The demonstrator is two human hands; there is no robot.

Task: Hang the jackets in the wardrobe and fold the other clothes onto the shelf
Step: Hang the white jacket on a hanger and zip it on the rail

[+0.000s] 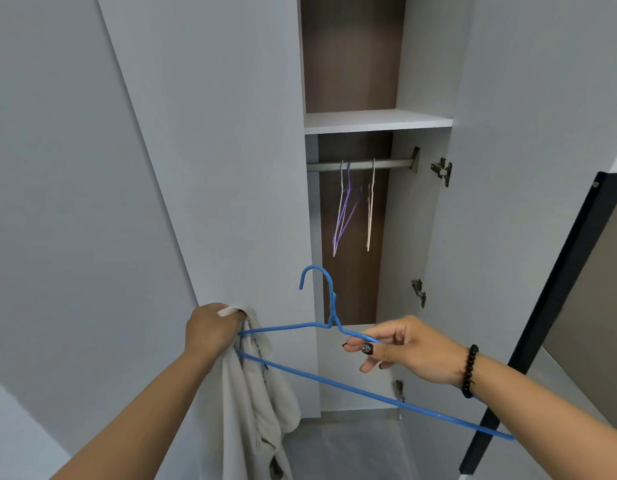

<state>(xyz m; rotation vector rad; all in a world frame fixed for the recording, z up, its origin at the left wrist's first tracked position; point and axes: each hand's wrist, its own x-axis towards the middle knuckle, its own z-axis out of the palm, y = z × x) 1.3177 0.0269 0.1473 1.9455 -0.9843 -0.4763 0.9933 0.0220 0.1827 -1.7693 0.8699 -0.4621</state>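
Gripping the pale jacket bunched in our left hand at the blue hanger's left tip, we pinch its right shoulder with our right hand, its long axis crosswise below the rail.

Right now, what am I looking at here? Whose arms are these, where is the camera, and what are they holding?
No machine here: a person wears a camera on the head, looking forward and down, so you see their own arms. The left hand grips a pale jacket together with one end of a blue wire hanger. The right hand pinches the hanger's other shoulder. Ahead is an open wardrobe with a shelf and, below it, a rail carrying a few bare hangers.
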